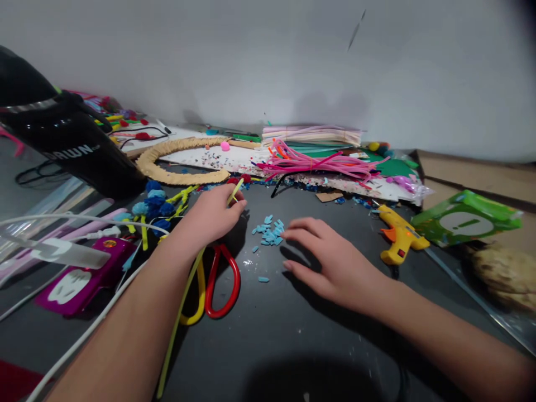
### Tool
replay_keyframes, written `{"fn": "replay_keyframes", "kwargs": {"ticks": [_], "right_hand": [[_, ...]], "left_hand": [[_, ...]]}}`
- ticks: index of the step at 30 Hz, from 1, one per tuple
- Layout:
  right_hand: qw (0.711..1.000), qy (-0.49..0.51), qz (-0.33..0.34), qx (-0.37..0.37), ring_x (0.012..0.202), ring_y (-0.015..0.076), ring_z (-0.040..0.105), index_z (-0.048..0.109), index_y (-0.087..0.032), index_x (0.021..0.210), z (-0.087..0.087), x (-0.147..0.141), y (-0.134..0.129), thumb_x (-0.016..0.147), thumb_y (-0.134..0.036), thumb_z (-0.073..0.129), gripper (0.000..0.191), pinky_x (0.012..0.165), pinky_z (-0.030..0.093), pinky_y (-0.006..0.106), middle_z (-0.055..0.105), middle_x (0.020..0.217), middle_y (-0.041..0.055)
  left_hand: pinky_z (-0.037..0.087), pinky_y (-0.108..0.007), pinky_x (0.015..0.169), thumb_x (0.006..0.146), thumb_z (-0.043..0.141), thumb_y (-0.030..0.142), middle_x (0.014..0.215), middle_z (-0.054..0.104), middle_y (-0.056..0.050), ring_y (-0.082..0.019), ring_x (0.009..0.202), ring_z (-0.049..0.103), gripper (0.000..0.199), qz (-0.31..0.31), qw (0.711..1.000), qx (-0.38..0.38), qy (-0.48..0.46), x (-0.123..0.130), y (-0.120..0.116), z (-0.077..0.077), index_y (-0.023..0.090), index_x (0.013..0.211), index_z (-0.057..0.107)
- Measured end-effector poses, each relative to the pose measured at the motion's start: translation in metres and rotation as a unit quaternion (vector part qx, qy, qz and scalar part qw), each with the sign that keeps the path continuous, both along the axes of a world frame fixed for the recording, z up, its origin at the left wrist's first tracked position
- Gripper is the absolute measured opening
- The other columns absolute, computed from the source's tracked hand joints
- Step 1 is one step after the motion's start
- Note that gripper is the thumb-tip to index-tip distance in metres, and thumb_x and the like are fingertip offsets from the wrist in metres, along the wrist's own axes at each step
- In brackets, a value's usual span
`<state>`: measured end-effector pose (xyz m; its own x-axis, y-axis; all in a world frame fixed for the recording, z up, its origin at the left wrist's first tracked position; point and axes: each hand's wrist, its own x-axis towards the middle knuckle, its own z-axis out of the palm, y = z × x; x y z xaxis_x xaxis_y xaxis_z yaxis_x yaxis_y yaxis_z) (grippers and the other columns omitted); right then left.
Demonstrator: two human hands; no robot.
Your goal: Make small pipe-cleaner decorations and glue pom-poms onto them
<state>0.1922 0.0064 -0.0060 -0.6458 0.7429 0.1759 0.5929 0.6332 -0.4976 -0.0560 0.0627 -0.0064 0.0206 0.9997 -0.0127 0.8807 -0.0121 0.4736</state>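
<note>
My left hand (221, 209) is closed on a thin yellow-green strip (178, 329), whose short end sticks up past the fingers while the long part hangs below the wrist toward me. A small pile of light-blue pieces (270, 231) lies on the dark table between my hands, and one loose blue piece (263, 279) lies nearer to me. My right hand (320, 257) is palm down with fingers apart, its fingertips at the pile's right edge. Scissors with a red and a yellow handle (237, 279) lie under and beside my left forearm.
A yellow glue gun (401, 234) and a green packet (469, 218) are at the right. Pink pipe cleaners (318, 164) and a tan curved band (157, 167) lie at the back. At the left are a black bottle (79, 134), a purple power strip (90, 273), blue pom-poms (154, 204) and white cables.
</note>
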Motion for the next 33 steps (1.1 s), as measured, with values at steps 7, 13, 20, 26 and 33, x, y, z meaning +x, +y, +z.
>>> {"fn": "replay_keyframes", "kwargs": {"ticks": [7,13,20,26,33], "right_hand": [[0.995,-0.029,0.091,0.036,0.133,0.0343,0.035,0.046,-0.016,0.136,-0.018,-0.04,0.041,0.082,-0.057,0.058,0.069,0.106,0.035,0.053,0.039,0.144,0.0201],[0.99,-0.006,0.134,0.039,0.131,0.0294,0.04,0.05,-0.015,0.13,-0.025,-0.045,0.001,0.089,-0.045,0.055,0.051,0.106,0.037,0.048,0.048,0.135,0.0186],[0.991,-0.025,0.102,0.082,0.137,0.0315,0.033,0.052,-0.018,0.129,-0.03,-0.039,0.002,0.09,-0.041,0.054,0.045,0.11,0.029,0.053,0.044,0.141,0.0167],[0.993,-0.001,0.099,0.061,0.135,0.0306,0.036,0.05,-0.015,0.13,-0.04,-0.046,0.017,0.09,-0.049,0.05,0.053,0.111,0.028,0.054,0.045,0.14,0.0184],[0.984,-0.014,0.174,0.028,0.131,0.026,0.041,0.055,-0.012,0.122,-0.032,-0.043,-0.018,0.093,-0.039,0.048,0.041,0.111,0.034,0.045,0.05,0.135,0.0177]], "left_hand": [[0.043,-0.029,0.068,0.08,0.05,0.045,0.083,0.069,-0.007,-0.022,0.076,0.06,0.033,0.017,1.0,0.015,-0.004,-0.002,0.0,0.001,0.018,0.088,0.067],[0.044,-0.03,0.069,0.08,0.05,0.045,0.081,0.069,-0.008,-0.022,0.075,0.06,0.033,0.022,0.999,0.023,-0.014,0.0,-0.002,0.004,0.017,0.088,0.068],[0.045,-0.03,0.07,0.08,0.05,0.043,0.081,0.068,-0.007,-0.022,0.076,0.06,0.03,0.009,0.999,0.043,-0.016,0.004,-0.005,0.003,0.019,0.087,0.067],[0.044,-0.03,0.068,0.08,0.049,0.044,0.08,0.069,-0.007,-0.022,0.075,0.059,0.032,0.001,0.999,0.043,-0.015,0.004,-0.005,0.002,0.019,0.088,0.067],[0.044,-0.03,0.069,0.079,0.05,0.047,0.08,0.07,-0.006,-0.023,0.076,0.06,0.033,0.011,0.999,0.036,0.001,0.007,-0.004,0.006,0.02,0.087,0.068]]}}
